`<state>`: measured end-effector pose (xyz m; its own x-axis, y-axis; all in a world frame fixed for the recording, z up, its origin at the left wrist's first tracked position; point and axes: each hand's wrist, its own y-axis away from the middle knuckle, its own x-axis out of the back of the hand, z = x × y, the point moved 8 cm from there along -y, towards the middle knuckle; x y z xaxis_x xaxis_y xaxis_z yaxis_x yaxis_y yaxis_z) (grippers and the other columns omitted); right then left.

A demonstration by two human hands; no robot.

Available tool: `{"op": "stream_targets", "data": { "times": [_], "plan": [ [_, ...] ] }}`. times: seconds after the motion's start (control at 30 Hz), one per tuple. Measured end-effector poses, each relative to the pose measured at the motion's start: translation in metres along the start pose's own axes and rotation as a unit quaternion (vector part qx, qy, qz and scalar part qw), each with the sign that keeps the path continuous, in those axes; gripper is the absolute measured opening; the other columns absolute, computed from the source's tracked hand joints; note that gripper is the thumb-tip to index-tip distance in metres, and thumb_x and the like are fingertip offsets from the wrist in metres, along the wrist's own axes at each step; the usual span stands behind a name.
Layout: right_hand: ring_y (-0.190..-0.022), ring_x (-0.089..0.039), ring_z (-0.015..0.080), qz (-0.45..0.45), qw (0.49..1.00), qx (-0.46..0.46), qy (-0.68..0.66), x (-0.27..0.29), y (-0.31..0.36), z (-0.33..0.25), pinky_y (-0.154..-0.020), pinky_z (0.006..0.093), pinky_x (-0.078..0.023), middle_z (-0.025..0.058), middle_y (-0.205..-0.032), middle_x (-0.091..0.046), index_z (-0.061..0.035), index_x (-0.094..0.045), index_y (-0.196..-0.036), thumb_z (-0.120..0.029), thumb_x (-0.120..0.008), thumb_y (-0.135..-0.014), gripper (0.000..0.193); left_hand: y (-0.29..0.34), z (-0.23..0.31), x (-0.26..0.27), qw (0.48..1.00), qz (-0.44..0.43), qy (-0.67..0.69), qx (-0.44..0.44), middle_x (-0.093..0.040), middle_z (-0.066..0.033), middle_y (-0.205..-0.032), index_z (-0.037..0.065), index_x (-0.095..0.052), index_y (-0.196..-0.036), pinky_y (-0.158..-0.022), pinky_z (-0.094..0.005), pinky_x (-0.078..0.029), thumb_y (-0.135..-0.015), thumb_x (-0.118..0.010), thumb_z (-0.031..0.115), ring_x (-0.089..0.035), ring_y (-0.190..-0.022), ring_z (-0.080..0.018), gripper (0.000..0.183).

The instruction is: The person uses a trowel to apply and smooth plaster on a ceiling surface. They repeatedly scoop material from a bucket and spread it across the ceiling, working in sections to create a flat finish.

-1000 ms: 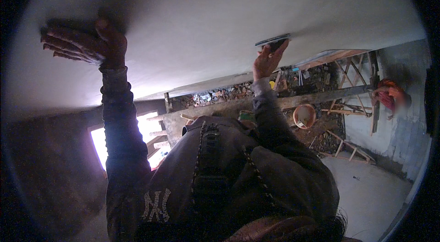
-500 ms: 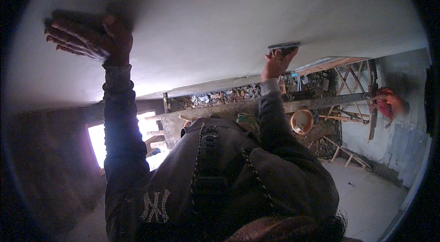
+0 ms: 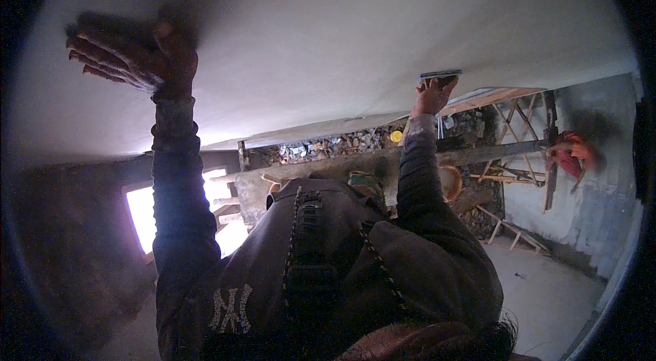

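Observation:
My left hand (image 3: 140, 57) rests against the smooth pale grey wall (image 3: 307, 33), fingers stretched out and thumb spread, with nothing in it. Farther right and lower on the same wall, my right hand (image 3: 432, 96) grips a flat rectangular hand block (image 3: 441, 77) with a thin grey-blue face and a darker back. That face lies against or very close to the wall. My fingers hide part of the block, so I cannot tell its exact kind. Both arms reach up in dark sleeves.
Below me is a plank platform (image 3: 253, 193). A round orange-rimmed tub (image 3: 451, 182) stands beyond my right forearm. Rubble (image 3: 328, 147) lines the wall's foot. Wooden trestle frames (image 3: 519, 135) stand at right, near another person in red-orange clothing (image 3: 570, 150). A bright window opening (image 3: 142, 217) is at left.
My right hand has slid the block a little to the right and down along the wall. My right forearm now covers part of the tub. My left hand stays in place.

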<state>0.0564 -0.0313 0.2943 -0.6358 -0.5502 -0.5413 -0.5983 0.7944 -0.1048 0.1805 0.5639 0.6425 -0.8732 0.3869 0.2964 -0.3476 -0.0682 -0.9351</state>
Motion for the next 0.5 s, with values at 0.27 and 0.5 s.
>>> {"op": "stream_targets", "data": {
  "times": [0.27, 0.5],
  "plan": [
    [-0.1, -0.053, 0.0343, -0.056, 0.841, 0.261, 0.47, -0.182, 0.126, -0.096, -0.086, 0.0442, -0.047, 0.0233, -0.118, -0.053, -0.0036, -0.023, -0.163, -0.05, -0.05, -0.106, 0.078, -0.033, 0.044, 0.04, 0.997, 0.049, -0.056, -0.032, -0.006, -0.0293, -0.169, 0.0, -0.009, -0.164, -0.124, -0.0642, -0.004, -0.095, -0.037, 0.074, -0.003, -0.157, -0.0482, 0.104],
    [-0.102, -0.049, 0.0382, 0.012, 0.921, 0.228, 0.316, -0.123, 0.045, -0.117, -0.097, 0.0485, -0.041, 0.0282, -0.134, -0.055, 0.0039, -0.025, -0.16, -0.035, -0.049, -0.106, 0.071, -0.033, 0.035, 0.041, 0.996, 0.06, -0.066, -0.025, -0.005, -0.0283, -0.17, 0.004, -0.009, -0.166, -0.122, -0.0678, -0.003, -0.094, -0.037, 0.078, -0.001, -0.157, -0.0487, 0.107]
  ]
}}
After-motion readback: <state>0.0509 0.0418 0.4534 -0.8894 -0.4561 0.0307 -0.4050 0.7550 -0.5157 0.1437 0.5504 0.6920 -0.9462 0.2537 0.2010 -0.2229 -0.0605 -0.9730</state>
